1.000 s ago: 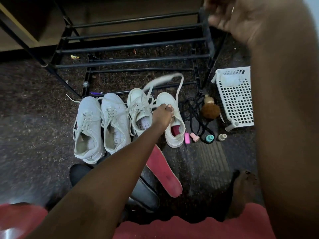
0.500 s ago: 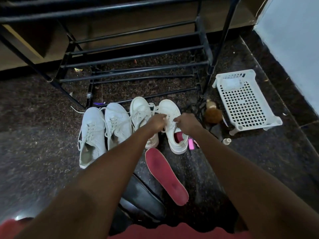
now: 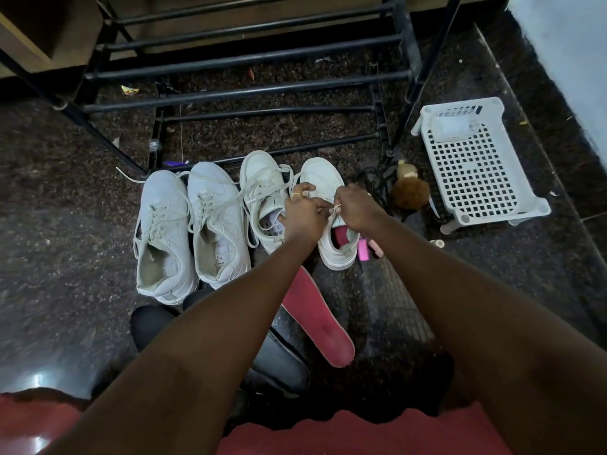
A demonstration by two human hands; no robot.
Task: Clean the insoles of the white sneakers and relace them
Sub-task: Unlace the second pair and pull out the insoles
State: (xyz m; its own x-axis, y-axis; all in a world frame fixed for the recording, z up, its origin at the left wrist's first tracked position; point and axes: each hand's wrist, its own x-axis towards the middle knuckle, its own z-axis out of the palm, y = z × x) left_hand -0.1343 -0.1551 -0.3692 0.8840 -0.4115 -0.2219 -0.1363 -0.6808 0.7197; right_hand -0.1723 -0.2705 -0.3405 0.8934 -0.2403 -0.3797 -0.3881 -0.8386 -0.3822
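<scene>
Far side: black metal shoe rack on dark speckled floor, shelves bare in view. Right of rack: white perforated basket, parked well apart from the work, probably to keep it out of the way. Lined up in a row just near of rack, toes pointing far: four white sneakers, namely left pair fully laced, third sneaker with laces loose, rightmost sneaker under both hands. Row layout judged deliberate, keeping each shoe within reach from a seated position. Near of the row, flat on floor: red insole, pulled out for cleaning; second insole, pink, seated inside rightmost sneaker. Brown plush toy between that sneaker and the basket, unrelated. Left hand: fingers curled tight at eyelet edge of rightmost sneaker, bracing the upper; contact with the lace not resolvable. Right hand: thumb and fingers pressed together, pinching lace end, short white run taut between the two hands. Step judged as lacing work at the top eyelets.
</scene>
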